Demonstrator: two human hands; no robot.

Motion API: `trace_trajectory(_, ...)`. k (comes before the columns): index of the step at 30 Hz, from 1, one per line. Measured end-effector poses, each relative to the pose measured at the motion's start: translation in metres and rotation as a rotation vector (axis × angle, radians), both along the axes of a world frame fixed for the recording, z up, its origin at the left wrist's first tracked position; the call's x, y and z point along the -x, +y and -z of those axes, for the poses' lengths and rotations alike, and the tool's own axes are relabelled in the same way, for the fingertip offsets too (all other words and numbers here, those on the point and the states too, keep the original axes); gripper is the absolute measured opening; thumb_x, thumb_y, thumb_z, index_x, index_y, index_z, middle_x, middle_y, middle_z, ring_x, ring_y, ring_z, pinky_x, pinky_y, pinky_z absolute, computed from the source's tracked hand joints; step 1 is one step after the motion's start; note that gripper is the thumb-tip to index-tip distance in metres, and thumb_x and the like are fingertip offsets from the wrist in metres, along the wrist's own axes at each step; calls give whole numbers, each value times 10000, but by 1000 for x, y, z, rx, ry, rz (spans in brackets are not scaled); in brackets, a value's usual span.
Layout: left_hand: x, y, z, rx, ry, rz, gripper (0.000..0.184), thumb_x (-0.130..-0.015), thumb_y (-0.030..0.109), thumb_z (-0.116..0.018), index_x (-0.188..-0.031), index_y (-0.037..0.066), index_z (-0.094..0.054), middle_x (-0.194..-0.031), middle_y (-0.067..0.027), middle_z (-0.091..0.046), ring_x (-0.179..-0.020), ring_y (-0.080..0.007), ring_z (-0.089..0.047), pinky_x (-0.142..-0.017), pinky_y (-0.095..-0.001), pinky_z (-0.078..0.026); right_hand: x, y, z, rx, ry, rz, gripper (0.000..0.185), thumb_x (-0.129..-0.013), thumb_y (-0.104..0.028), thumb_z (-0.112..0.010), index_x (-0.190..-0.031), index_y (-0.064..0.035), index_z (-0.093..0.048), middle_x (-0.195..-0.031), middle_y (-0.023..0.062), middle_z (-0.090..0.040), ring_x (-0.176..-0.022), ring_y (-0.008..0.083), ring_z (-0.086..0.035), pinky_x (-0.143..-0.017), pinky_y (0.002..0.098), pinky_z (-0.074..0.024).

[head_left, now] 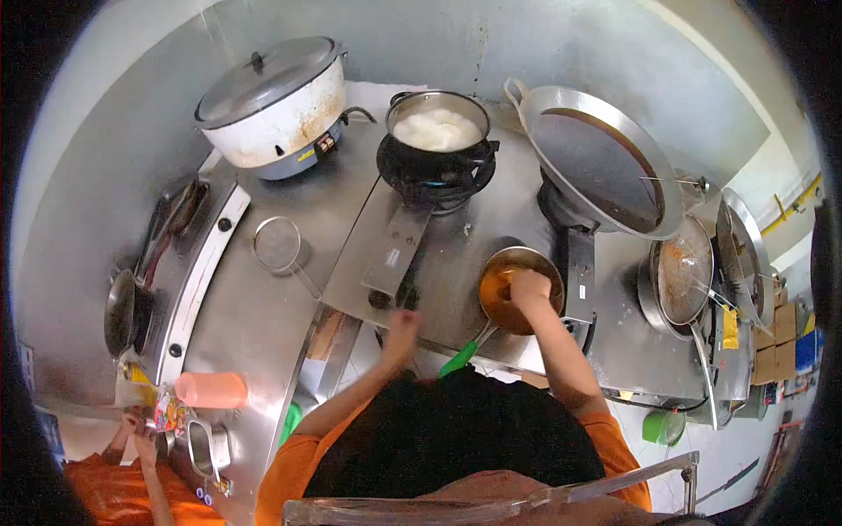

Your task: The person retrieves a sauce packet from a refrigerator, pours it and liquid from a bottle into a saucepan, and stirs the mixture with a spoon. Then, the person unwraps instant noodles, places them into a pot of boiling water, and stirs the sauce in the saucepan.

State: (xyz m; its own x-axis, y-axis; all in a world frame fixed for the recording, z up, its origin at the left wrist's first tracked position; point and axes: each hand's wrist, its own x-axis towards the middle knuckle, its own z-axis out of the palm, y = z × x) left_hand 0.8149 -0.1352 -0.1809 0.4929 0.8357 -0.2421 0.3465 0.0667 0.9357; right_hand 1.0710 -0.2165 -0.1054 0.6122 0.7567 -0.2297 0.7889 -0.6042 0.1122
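Note:
My right hand [530, 289] reaches down into a small pan [533, 255] with a green handle [460, 359]; amber liquid [497, 294] shows inside. Its fingers point downward, and their tips and anything between them are hidden. My left hand [402, 329] is beside the dark knob [379, 300] of the stove, blurred, with its finger positions unclear. Behind the hands, a pot [481, 112] of white, foamy contents [437, 130] stands on a black burner [436, 175].
A large wok [544, 123] of dark liquid stands at the back right, a rice cooker [272, 118] at the back left. A strainer [277, 245] lies on the steel counter. An orange cup [210, 390] is near another person's hands [138, 431] at lower left.

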Motion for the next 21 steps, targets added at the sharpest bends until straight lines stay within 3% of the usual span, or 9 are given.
trace_trajectory(1, 12, 22, 19, -237, 38, -151, 302, -801, 249, -513, -960, -8, -505, -923, -160, -519, -843, -267, -504, -751, -343, -386, -7, -5, 5, 8, -4, 27, 199, -760, -170, -481, -807, -81, -653, -858, 134, -626, -799, 245, -619, -651, 338, -499)
trace_trajectory(3, 37, 56, 31, -514, 376, -298, 271, -799, 203, -515, -957, -17, -501, -859, -163, -535, -803, -279, -508, -726, -364, -390, -9, -12, -2, 79, 10, -30, 198, -764, -163, -478, -809, -76, -650, -840, 137, -627, -802, 253, -618, -648, 329, -500)
trace_trajectory(6, 48, 76, 47, -137, 189, -217, 265, -812, 176, -515, -961, -43, -492, -781, -151, -552, -747, -264, -534, -688, -357, -413, -7, -14, 5, 74, -24, 0, 187, -764, -134, -474, -832, -78, -639, -849, 135, -624, -806, 257, -615, -653, 328, -501)
trace_trajectory(9, 36, 76, 40, 249, -68, -237, 291, -836, 196, -501, -972, -61, -489, -764, -140, -570, -691, -231, -569, -639, -319, -449, -4, -14, 2, 80, -13, -15, 186, -763, -125, -476, -854, -79, -632, -860, 132, -621, -813, 254, -613, -664, 329, -501)
trace_trajectory(12, 36, 83, 66, 663, -409, -266, 298, -852, 221, -491, -954, -59, -502, -793, -133, -582, -679, -192, -588, -594, -275, -470, -4, -18, 2, 68, -21, -18, 189, -768, -128, -473, -865, -77, -628, -861, 130, -622, -816, 252, -613, -665, 331, -499)
trace_trajectory(15, 34, 73, 71, 342, -396, -273, 280, -848, 220, -499, -926, -49, -505, -786, -138, -589, -655, -192, -589, -557, -276, -477, -5, -20, 5, 67, -34, -37, 195, -783, -144, -466, -870, -72, -625, -864, 132, -622, -812, 254, -614, -664, 336, -498)
trace_trajectory(21, 37, 78, 85, 159, -192, -204, 295, -836, 216, -527, -957, -52, -499, -770, -142, -604, -652, -191, -600, -592, -288, -484, 1, -17, -8, 106, 73, 76, 284, -841, -264, -422, -885, -64, -617, -915, 133, -614, -858, 275, -598, -719, 342, -485)
